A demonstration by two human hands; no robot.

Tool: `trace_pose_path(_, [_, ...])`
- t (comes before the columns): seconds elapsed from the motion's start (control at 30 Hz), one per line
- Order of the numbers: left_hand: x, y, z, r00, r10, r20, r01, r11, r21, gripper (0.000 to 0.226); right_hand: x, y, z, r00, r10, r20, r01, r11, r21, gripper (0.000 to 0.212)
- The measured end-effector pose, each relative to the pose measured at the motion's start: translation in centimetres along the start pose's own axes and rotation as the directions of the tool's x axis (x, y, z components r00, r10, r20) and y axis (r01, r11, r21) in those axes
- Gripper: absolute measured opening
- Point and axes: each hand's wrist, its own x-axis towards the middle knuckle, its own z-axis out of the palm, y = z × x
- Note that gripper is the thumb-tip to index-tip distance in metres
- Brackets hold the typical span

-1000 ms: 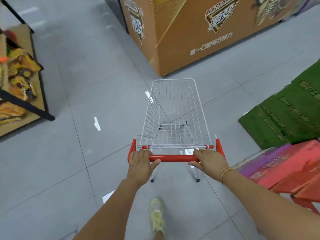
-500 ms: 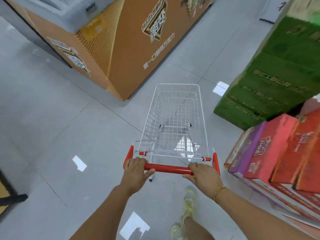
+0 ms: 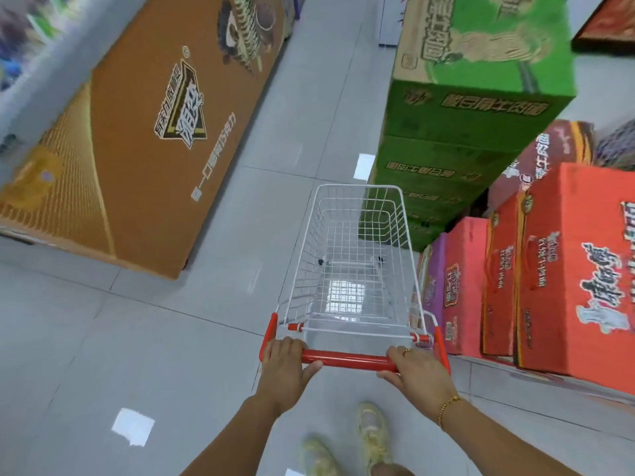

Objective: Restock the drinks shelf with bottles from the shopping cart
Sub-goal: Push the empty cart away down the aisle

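Note:
A small white wire shopping cart with a red handle bar stands in front of me on the grey tile floor. Its basket holds nothing; no bottles are visible. My left hand grips the left end of the red bar. My right hand, with a ring and a gold bracelet at the wrist, grips the right end. No drinks shelf is in view.
An orange chest freezer runs along the left. Stacked green cartons and red and purple cartons stand close on the right, the nearest almost against the cart's right side. An aisle of grey floor leads ahead between them.
The cart and my view have swung to the right and moved forward. The freezer has shifted to the left and the carton stacks have come closer on the right. Both hands keep their grip.

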Motion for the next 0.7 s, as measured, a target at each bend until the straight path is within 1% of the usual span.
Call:
trace_pose_path(0.07, [1.4,1.1,0.1,0.999,0.044,-0.01,-0.044,0.999,0.028,0.058,-0.1,1.4,-0.6,0.999,0.038,0.027,-0.038,0.999,0.019,0.069])
trace_pose_path(0.1, [2.3,1.5,0.2,0.997,0.072,-0.01,-0.071,0.997,0.029,0.059,-0.2,1.8,-0.9,0.999,0.046,0.029,-0.047,0.998,0.032,0.072])
trace_pose_path(0.17, [4.0,2.5,-0.2,0.992,0.121,0.029,-0.121,0.992,0.017,0.069,-0.2,2.6,-1.6,0.996,0.086,0.026,-0.088,0.994,0.067,0.075])
trace_pose_path(0.23, [5.7,4.0,-0.6,0.982,0.154,0.109,-0.16,0.985,0.057,0.085,-0.6,3.9,-1.9,0.99,0.13,0.054,-0.134,0.989,0.068,0.076])
trace_pose_path(0.27, [6.3,4.7,-0.6,0.978,0.174,0.113,-0.185,0.978,0.095,0.086,-0.8,4.6,-2.1,0.986,0.15,0.07,-0.156,0.984,0.083,0.084])
trace_pose_path(0.33, [6.4,5.8,-0.3,0.973,0.203,0.11,-0.217,0.967,0.135,0.075,-1.3,5.7,-2.6,0.982,0.166,0.088,-0.173,0.981,0.085,0.107])
trace_pose_path(0.37, [6.3,5.9,0.1,0.971,0.214,0.111,-0.228,0.964,0.138,0.071,-1.6,5.9,-2.6,0.979,0.175,0.108,-0.183,0.98,0.075,0.111])
trace_pose_path(0.4, [6.1,6.0,0.3,0.97,0.217,0.108,-0.231,0.963,0.136,0.068,-1.7,5.9,-2.5,0.975,0.183,0.128,-0.195,0.976,0.095,0.109])
trace_pose_path(0.5, [6.0,5.5,0.7,0.966,0.248,0.079,-0.257,0.955,0.147,0.068,-1.7,5.3,-2.2,0.97,0.204,0.132,-0.214,0.975,0.062,0.109])
trace_pose_path(0.57, [6.4,5.6,0.7,0.962,0.236,0.139,-0.252,0.961,0.114,0.069,-1.7,5.3,-2.1,0.958,0.233,0.168,-0.245,0.968,0.054,0.1])
trace_pose_path(0.63, [6.6,6.0,0.4,0.954,0.228,0.197,-0.252,0.962,0.107,0.073,-1.8,5.5,-2.2,0.944,0.254,0.212,-0.279,0.955,0.101,0.073])
trace_pose_path(0.67, [6.7,6.2,-0.2,0.934,0.201,0.295,-0.24,0.965,0.103,0.073,-1.7,5.5,-2.6,0.918,0.277,0.283,-0.322,0.938,0.126,0.058])
trace_pose_path(0.7, [7.1,6.5,-0.8,0.913,0.157,0.378,-0.201,0.977,0.078,0.069,-1.6,5.4,-3.0,0.896,0.287,0.339,-0.361,0.915,0.18,0.047])
